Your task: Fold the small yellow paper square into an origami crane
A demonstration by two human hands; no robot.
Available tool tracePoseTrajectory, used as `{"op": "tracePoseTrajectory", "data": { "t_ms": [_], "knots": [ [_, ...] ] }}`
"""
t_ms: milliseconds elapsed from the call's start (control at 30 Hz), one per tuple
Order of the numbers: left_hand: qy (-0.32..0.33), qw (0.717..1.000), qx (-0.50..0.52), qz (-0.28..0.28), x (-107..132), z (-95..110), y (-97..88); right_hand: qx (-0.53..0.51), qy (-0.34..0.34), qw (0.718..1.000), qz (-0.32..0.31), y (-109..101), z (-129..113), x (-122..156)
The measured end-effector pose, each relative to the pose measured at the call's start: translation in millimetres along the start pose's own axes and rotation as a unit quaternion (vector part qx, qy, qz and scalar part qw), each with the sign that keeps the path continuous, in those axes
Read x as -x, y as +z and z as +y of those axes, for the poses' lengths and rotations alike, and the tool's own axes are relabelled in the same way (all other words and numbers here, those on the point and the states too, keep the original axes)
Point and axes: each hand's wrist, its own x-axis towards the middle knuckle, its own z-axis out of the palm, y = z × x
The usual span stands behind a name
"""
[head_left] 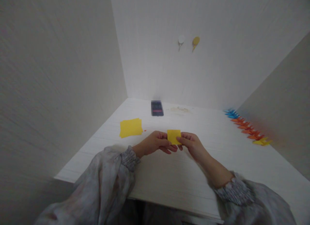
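Where left hand [155, 142] faces right hand [192, 143], yellow paper [173, 136] is held between.

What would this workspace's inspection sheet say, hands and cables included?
Surface: white table, brownish marks toward the back.
Work items: yellow paper square, held; yellow paper stack, left; row of folded paper shapes, blue, orange and yellow, right.
Clutter: dark blurred object, back; red scrap beside the stack.
Hands: left hand and right hand both hold the square.
Cables: nothing seen.
Surroundings: pale side walls; back wall with white fitting and yellow fitting.
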Motion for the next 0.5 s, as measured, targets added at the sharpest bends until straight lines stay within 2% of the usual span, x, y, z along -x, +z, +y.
{"op": "tracePoseTrajectory", "data": {
  "t_ms": [133, 300, 500],
  "knots": [
    [-0.007, 1.000, -0.004, -0.020, 0.8, -0.1, 0.1, 0.003, -0.001, 1.000, -0.002, 2.0, -2.8, 0.7],
    [-0.026, 0.999, -0.028, -0.025, -0.5, -3.2, 1.0, 0.026, 0.030, 0.999, 0.001, 5.2, -3.9, 0.3],
    [-0.028, 0.999, -0.013, -0.032, 0.5, -1.6, 0.6, -0.014, 0.052, 0.999, -0.003, 4.2, -3.9, 0.8]
  ]
}}
